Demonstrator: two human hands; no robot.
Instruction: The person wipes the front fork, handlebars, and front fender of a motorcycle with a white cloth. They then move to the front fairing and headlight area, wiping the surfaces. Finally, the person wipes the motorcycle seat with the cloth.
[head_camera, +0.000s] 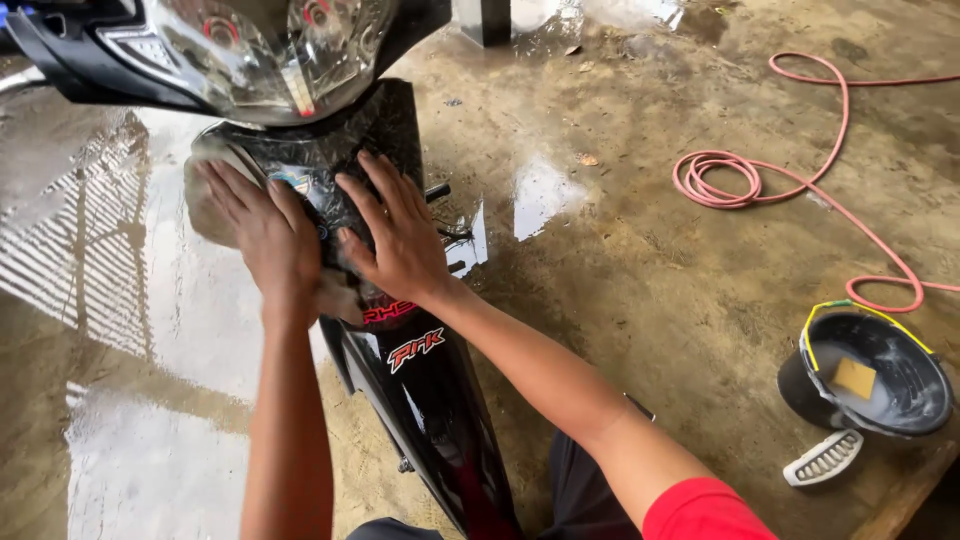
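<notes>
Wet floor (120, 420): left of the front panel, it lay under sheets of water that mirrored a barred shape
Cloth (205, 200): your pale rag was spread over the left edge of the front panel, part of it bunched lower down between your two wrists
Left hand (262, 232): you had it flat and open on the cloth, fingers stretched upward, pressing it against the left side of the front panel; it gripped nothing
Headlight (265, 50): the clear lens sat directly above the front panel, with black bodywork around it
Front panel (420, 380): the glossy black cover with red and white lettering ran from under the headlight down toward you, wet and shiny
Right hand (398, 235): you laid it open, fingers spread, palm down on the middle of the front panel, beside your left hand; I cannot tell whether it touched the cloth
Hose (735, 180): a pink hose coiled on the concrete well to the right of the front panel
Bucket (880, 385): a dark round tub with a yellow sponge inside stood far right of the front panel, below the hose
Brush (822, 458): a white ribbed scrubber lay just below the bucket
</notes>
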